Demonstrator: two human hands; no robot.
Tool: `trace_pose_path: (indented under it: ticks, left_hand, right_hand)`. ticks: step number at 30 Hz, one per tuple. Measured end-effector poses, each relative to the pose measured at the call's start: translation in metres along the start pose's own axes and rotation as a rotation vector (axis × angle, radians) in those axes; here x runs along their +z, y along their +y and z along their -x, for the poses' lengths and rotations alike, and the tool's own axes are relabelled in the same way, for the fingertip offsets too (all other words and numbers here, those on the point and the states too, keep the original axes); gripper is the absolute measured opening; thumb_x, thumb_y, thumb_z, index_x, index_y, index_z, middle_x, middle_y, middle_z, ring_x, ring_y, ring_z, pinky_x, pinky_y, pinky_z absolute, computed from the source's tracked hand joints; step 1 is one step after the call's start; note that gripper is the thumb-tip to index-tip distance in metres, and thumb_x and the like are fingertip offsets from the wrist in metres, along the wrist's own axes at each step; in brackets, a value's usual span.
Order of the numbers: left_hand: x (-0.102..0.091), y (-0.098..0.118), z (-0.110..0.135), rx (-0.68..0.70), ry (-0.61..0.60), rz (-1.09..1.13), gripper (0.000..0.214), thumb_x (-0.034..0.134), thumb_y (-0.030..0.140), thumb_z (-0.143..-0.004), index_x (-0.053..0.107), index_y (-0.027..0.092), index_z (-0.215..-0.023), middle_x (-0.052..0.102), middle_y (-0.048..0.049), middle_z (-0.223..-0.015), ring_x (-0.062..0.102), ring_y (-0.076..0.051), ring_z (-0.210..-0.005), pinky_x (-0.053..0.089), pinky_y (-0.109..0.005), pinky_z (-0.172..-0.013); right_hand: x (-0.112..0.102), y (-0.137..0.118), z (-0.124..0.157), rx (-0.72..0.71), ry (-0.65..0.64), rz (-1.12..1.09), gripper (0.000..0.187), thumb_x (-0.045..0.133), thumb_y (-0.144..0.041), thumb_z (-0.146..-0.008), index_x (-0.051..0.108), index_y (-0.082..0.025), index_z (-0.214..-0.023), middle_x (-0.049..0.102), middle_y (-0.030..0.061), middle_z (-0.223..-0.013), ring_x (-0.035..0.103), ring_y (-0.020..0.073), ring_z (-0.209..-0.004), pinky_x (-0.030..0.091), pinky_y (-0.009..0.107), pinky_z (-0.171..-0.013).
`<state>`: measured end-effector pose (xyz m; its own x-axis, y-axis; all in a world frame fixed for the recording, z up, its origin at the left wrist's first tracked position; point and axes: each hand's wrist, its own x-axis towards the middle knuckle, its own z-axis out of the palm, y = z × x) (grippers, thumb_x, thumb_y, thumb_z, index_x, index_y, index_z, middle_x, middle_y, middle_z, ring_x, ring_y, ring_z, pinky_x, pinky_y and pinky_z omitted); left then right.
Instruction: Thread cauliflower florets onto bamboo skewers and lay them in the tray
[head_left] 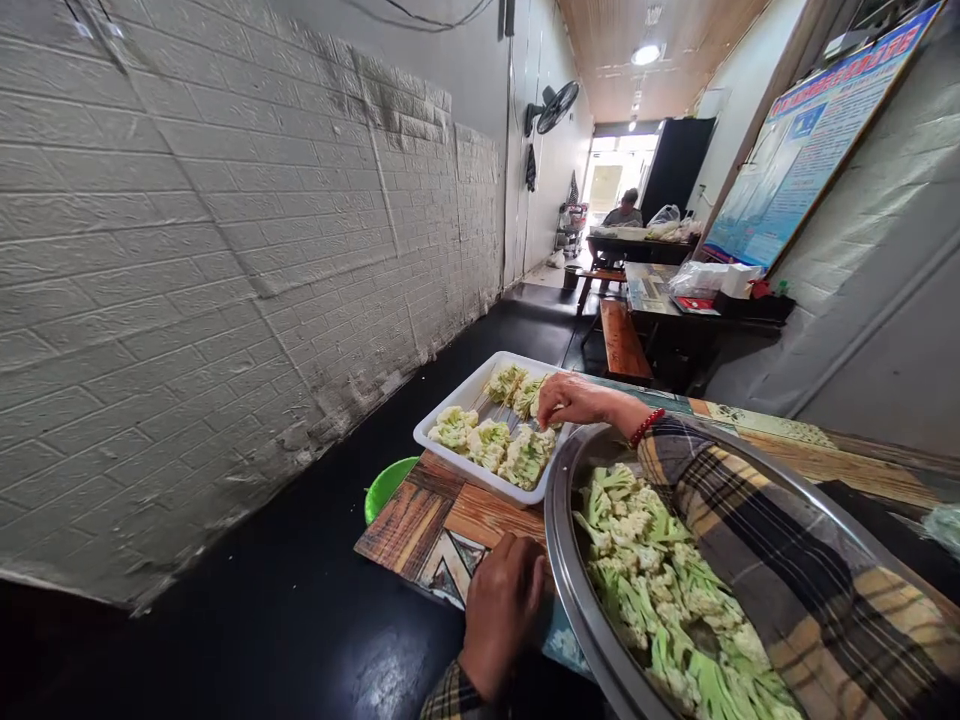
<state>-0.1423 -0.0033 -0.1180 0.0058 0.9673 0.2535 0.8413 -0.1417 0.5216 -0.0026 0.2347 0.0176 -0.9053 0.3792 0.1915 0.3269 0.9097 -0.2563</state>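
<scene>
My right hand (576,399) reaches over the white plastic tray (427,437), its fingers bent and closed against a skewered cauliflower piece (528,397); its fingertips are partly hidden. More cauliflower skewers (488,444) lie in the tray in two rows, thin sticks between them. Below the tray, at the table edge, my left hand (504,600) rests with its fingers curled under; its palm is hidden. Beside it stands a large metal basin (562,560) holding cut cauliflower florets (652,570), and my right forearm crosses above it.
The wood-patterned table (480,510) carries tray and basin. A green tub (388,488) is on the dark floor at its left corner. Farther off are an orange bench (624,338), a table with boxes (652,285) and a seated person (624,212). A white brick-patterned wall (262,230) runs along the left.
</scene>
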Motion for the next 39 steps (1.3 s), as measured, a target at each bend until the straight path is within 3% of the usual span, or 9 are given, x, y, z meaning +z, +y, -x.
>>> trace_pose_path:
  ticks: [7, 16, 22, 26, 32, 39]
  left_hand:
    - [-0.001, 0.002, -0.001, -0.016, -0.025, 0.016, 0.020, 0.039, 0.028, -0.089, 0.058, 0.022, -0.083, 0.060, -0.0046, -0.081, 0.059, -0.018, -0.075, 0.039, -0.028, -0.064]
    - [0.000, 0.001, 0.000, -0.006, 0.004, 0.062, 0.019, 0.041, 0.027, -0.089, 0.060, 0.023, -0.087, 0.061, -0.0048, -0.083, 0.059, -0.019, -0.079, 0.041, -0.028, -0.066]
    - [0.001, -0.001, 0.000, 0.010, 0.029, 0.069, 0.017, 0.044, 0.027, -0.087, 0.060, 0.023, -0.086, 0.062, -0.0038, -0.081, 0.060, -0.019, -0.077, 0.042, -0.028, -0.066]
    - [0.001, -0.001, -0.001, 0.024, 0.044, 0.087, 0.016, 0.043, 0.027, -0.087, 0.059, 0.023, -0.084, 0.061, -0.0039, -0.079, 0.060, -0.018, -0.074, 0.042, -0.028, -0.065]
    - [0.000, -0.002, 0.000, 0.039, 0.054, 0.084, 0.018, 0.043, 0.029, -0.087, 0.060, 0.023, -0.083, 0.062, -0.0046, -0.080, 0.060, -0.019, -0.075, 0.043, -0.028, -0.065]
    - [0.002, -0.004, 0.003, 0.022, 0.065, 0.063, 0.020, 0.043, 0.031, -0.088, 0.061, 0.024, -0.084, 0.063, -0.0040, -0.082, 0.061, -0.019, -0.078, 0.043, -0.027, -0.067]
  right_hand:
    - [0.011, 0.002, -0.001, -0.067, -0.112, -0.003, 0.018, 0.064, -0.012, -0.073, 0.078, -0.023, -0.077, 0.072, -0.0002, -0.074, 0.060, 0.0131, -0.072, 0.041, 0.022, -0.072]
    - [0.015, -0.010, 0.004, -0.017, -0.012, -0.029, 0.028, 0.055, 0.000, -0.072, 0.076, -0.016, -0.081, 0.069, 0.0033, -0.076, 0.060, 0.0139, -0.071, 0.045, 0.025, -0.072]
    - [0.002, -0.047, 0.015, -0.043, 0.097, -0.079, 0.026, 0.055, -0.007, -0.081, 0.073, -0.019, -0.096, 0.066, 0.0057, -0.098, 0.060, 0.0167, -0.091, 0.045, 0.030, -0.087]
    - [0.020, -0.068, 0.016, -0.062, 0.084, -0.084, 0.017, 0.065, -0.014, -0.078, 0.074, -0.019, -0.091, 0.065, 0.0054, -0.097, 0.060, 0.0164, -0.089, 0.045, 0.027, -0.086]
    - [0.043, -0.068, 0.012, -0.021, 0.108, -0.079, 0.016, 0.067, -0.010, -0.076, 0.074, -0.018, -0.087, 0.066, 0.0045, -0.093, 0.061, 0.0164, -0.090, 0.046, 0.026, -0.085]
    - [0.026, -0.075, 0.019, 0.020, 0.148, -0.032, 0.021, 0.058, -0.014, -0.085, 0.072, -0.021, -0.101, 0.067, 0.0037, -0.103, 0.061, 0.0153, -0.095, 0.046, 0.024, -0.088]
